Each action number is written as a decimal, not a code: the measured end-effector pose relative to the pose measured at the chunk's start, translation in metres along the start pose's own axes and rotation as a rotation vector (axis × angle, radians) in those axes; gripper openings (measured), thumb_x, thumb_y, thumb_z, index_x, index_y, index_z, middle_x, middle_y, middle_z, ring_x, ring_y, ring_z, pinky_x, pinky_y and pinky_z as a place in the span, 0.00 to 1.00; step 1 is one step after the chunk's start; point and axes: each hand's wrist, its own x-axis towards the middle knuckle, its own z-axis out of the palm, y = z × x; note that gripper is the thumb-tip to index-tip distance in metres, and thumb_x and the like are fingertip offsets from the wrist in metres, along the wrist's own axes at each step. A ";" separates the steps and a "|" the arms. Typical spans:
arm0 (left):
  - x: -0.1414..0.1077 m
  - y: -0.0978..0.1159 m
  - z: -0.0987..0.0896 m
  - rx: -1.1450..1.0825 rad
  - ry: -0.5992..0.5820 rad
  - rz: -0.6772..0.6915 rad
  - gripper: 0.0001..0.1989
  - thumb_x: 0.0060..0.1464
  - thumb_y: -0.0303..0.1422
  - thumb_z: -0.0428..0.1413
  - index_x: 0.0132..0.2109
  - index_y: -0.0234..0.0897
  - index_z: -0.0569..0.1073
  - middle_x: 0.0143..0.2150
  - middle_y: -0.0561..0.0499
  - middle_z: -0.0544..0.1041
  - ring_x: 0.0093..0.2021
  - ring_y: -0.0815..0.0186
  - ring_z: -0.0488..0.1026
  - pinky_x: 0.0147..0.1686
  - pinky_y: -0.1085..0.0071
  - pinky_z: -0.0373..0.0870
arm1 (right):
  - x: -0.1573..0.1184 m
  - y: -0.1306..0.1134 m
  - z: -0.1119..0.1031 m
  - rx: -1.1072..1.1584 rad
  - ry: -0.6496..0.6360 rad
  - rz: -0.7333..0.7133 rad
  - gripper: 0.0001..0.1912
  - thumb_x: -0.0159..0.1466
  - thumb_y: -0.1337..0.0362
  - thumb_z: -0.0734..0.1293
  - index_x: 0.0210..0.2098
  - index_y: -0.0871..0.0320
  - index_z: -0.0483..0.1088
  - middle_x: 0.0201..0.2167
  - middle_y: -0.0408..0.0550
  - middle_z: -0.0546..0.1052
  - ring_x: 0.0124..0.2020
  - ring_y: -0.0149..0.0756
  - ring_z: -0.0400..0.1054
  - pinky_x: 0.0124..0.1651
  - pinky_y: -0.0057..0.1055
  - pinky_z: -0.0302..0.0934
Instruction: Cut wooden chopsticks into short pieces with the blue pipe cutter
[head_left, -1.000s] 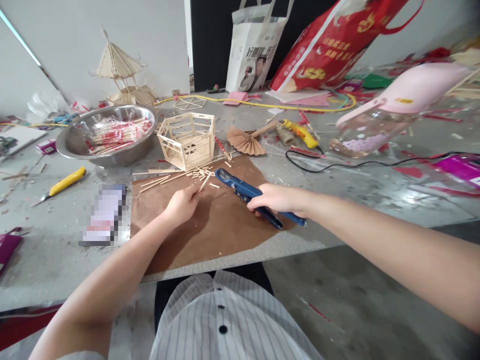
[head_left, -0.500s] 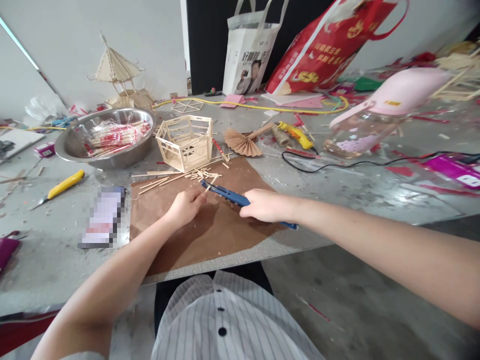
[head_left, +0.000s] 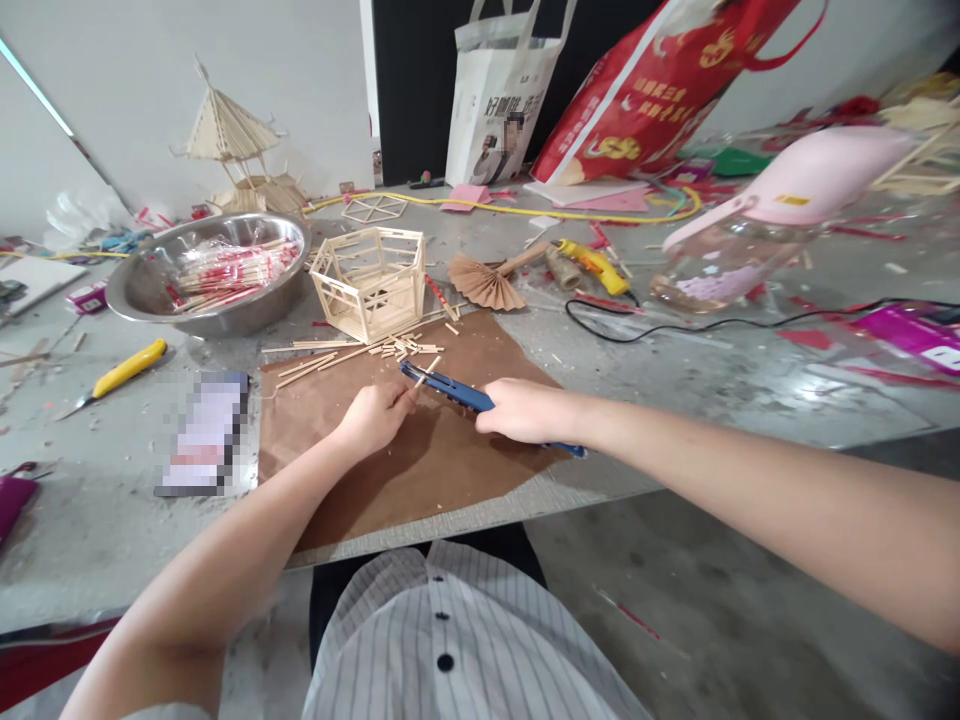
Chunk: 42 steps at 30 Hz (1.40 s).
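Observation:
My left hand pinches a short wooden stick over the brown paper sheet. My right hand is closed around a blue cutting tool. The tool's tip lies at the stick, beside my left fingertips. Several short cut sticks lie just beyond my hands, with longer sticks to their left. Behind them stands a hexagonal frame of wooden sticks.
A metal bowl of wrapped sticks, a yellow knife and a phone are on the left. Farther back are a paper fan, a yellow glue gun and a pink-lidded bottle.
The stick in my left hand now extends farther past the tool's tip. My right hand and the blue tool have shifted slightly left.

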 end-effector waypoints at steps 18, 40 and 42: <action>-0.002 0.006 0.007 0.502 -0.075 -0.080 0.23 0.54 0.43 0.34 0.35 0.38 0.70 0.31 0.46 0.74 0.33 0.61 0.71 0.31 0.69 0.63 | 0.005 0.002 0.006 -0.039 0.025 0.056 0.16 0.50 0.58 0.56 0.27 0.63 0.70 0.21 0.52 0.72 0.20 0.32 0.64 0.21 0.24 0.51; -0.006 0.010 0.012 0.641 -0.054 -0.099 0.22 0.55 0.41 0.33 0.38 0.35 0.67 0.31 0.43 0.73 0.33 0.58 0.71 0.31 0.65 0.64 | 0.014 0.001 0.012 -0.106 0.090 0.092 0.21 0.52 0.53 0.58 0.33 0.64 0.71 0.29 0.58 0.74 0.28 0.40 0.69 0.25 0.28 0.55; -0.006 0.010 0.012 0.646 -0.051 -0.093 0.22 0.55 0.41 0.33 0.38 0.35 0.67 0.31 0.43 0.73 0.33 0.58 0.71 0.31 0.65 0.64 | 0.015 0.001 0.013 -0.110 0.095 0.093 0.21 0.52 0.53 0.58 0.33 0.64 0.71 0.30 0.59 0.74 0.30 0.42 0.69 0.26 0.29 0.55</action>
